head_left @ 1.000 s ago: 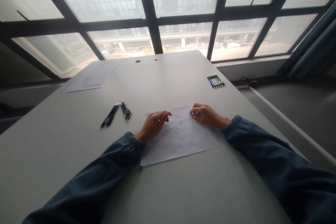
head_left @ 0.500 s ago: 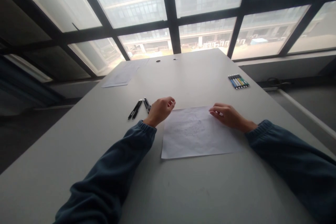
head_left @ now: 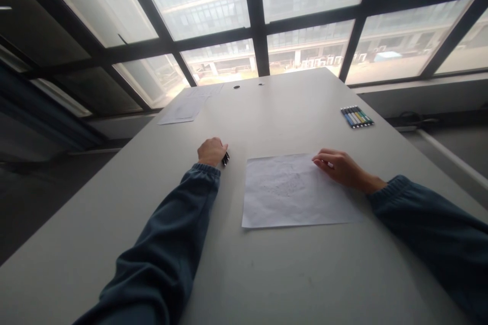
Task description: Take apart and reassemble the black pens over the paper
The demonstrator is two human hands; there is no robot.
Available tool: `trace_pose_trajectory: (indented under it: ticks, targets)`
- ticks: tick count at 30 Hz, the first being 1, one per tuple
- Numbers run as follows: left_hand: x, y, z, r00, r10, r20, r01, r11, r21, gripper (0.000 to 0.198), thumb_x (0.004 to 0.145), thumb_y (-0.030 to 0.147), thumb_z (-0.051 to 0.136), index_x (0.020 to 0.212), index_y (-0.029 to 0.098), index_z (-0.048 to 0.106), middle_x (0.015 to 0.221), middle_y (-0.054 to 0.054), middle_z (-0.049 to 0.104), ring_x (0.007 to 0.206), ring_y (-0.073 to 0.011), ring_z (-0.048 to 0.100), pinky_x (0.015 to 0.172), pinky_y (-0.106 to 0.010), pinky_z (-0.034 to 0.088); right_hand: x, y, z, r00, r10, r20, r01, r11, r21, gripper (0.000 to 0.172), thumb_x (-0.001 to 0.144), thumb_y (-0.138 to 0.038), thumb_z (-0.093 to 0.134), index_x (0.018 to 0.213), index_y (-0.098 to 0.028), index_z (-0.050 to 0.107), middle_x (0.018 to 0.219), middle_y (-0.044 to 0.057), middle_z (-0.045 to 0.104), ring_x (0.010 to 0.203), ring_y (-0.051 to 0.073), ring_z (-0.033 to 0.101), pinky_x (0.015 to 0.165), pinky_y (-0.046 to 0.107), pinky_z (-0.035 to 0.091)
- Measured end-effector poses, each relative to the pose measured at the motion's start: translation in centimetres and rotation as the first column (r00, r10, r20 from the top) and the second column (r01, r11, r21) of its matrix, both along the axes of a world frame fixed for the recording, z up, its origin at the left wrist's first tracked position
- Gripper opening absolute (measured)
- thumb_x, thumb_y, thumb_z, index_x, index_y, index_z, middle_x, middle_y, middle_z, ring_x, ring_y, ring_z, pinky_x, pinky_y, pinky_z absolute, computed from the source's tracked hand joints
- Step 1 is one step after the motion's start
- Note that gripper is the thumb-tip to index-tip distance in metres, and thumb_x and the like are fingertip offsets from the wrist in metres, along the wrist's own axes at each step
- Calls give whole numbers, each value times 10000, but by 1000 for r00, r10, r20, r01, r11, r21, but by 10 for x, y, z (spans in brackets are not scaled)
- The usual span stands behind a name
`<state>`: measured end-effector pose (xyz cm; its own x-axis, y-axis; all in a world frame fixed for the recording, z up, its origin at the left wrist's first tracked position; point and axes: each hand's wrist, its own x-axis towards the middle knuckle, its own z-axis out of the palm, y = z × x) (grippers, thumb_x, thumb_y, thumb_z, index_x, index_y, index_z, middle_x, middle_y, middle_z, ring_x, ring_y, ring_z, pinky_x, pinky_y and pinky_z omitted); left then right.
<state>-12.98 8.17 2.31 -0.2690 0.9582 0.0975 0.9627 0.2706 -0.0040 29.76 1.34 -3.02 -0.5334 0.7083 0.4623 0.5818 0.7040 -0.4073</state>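
Note:
A white sheet of paper [head_left: 293,193] with a faint pencil drawing lies flat on the grey table [head_left: 290,279] in front of me. My right hand [head_left: 341,167] rests on the sheet's far right corner, fingers curled and pressed on the paper. My left hand [head_left: 211,151] is off to the left of the sheet, fingers closed over the black pens [head_left: 225,158]; only one pen tip shows beside the hand, the rest is hidden under it.
A row of several coloured markers [head_left: 357,117] lies at the table's right edge. More loose sheets [head_left: 186,108] lie at the far left corner. Two small round holes [head_left: 247,85] sit near the far edge, below a large window.
My left hand left the sheet and moved left onto the black pens, closing over them. My right hand stayed on the paper's corner. The view swung to the left.

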Motion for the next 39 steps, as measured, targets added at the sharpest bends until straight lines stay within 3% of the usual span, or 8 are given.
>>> trace_pose_trajectory:
  ticks: [14, 18, 22, 29, 35, 39]
  targets:
    - [-5, 2, 5, 996, 42, 75, -36, 997, -72, 451, 753, 443, 662, 1048, 110, 743, 1089, -272, 724, 1050, -404, 691, 835, -438, 558, 0, 0, 0, 1000, 9, -12, -9, 1000, -1, 311, 1030, -345, 473, 921, -196, 723, 853, 69, 680, 682, 158, 575, 664, 283, 436]
    - [2, 0, 13, 991, 3, 133, 3, 999, -45, 405, 733, 462, 670, 939, 129, 775, 993, -230, 752, 973, -354, 708, 811, -397, 556, 1, 0, -2, 1000, 10, -23, -10, 1000, 3, 305, 1029, -341, 480, 914, -192, 721, 860, 68, 682, 689, 158, 586, 677, 283, 442]
    - [24, -9, 24, 945, -141, 294, 120, 989, 89, 284, 738, 434, 670, 816, 193, 799, 856, -127, 776, 859, -277, 713, 757, -340, 533, 0, 0, -1, 999, 11, -39, -10, 1000, 20, 316, 1033, -344, 474, 906, -192, 721, 863, 72, 690, 697, 160, 593, 676, 284, 444]
    - [78, -46, 38, 675, -419, 607, 292, 907, 302, 264, 799, 388, 673, 732, 151, 765, 696, -67, 754, 631, -165, 665, 605, -263, 493, 1, -1, 2, 1000, 0, -23, 1, 999, 42, 316, 1029, -342, 477, 903, -201, 729, 869, 85, 701, 732, 182, 616, 706, 307, 464]
    - [117, -79, 47, 310, -481, 820, 349, 860, 372, 226, 788, 332, 725, 749, 110, 714, 667, -80, 737, 520, -124, 606, 475, -224, 465, -1, -4, 10, 995, -21, -93, 27, 997, 72, 273, 1007, -355, 512, 955, -210, 738, 903, 98, 715, 760, 199, 631, 736, 337, 495]
    - [134, -90, 36, 41, -487, 872, 366, 820, 440, 217, 806, 308, 735, 884, 107, 712, 765, -89, 760, 561, -115, 622, 487, -217, 459, -19, -16, 16, 970, -7, -245, -2, 999, -33, 255, 991, -394, 556, 1065, -212, 719, 863, 69, 708, 709, 174, 617, 694, 324, 519]
